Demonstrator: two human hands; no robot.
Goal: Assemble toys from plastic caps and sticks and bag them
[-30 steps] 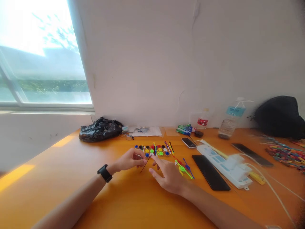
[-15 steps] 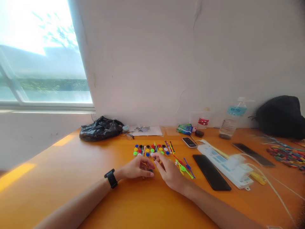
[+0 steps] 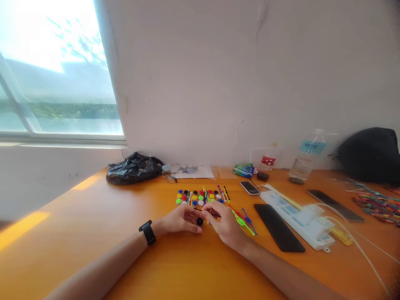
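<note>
My left hand [image 3: 180, 219], with a dark watch at its wrist, has its fingers curled around a small black round piece [image 3: 199, 221], whose face shows between thumb and fingers. Pinched in my right hand [image 3: 225, 225] is a thin dark stick [image 3: 215, 214] that reaches toward the left fingertips, just above the black piece. Whether stick and piece touch, I cannot tell. Beyond both hands lie rows of coloured round pieces [image 3: 200, 197] with thin coloured sticks among them. Green and yellow plastic sticks [image 3: 243, 221] and a blue one [image 3: 249, 216] lie right of my right hand.
To the right are a black slab [image 3: 278, 228], a white power strip [image 3: 290, 214] with cables and a phone [image 3: 249, 188]. A water bottle [image 3: 304, 160], a black plastic bag [image 3: 134, 168] and a paper sheet [image 3: 200, 172] are at the back.
The black piece has turned to show its round face between the left fingers. The dark stick in my right hand now shows clearly. Both hands stay in nearly the same place.
</note>
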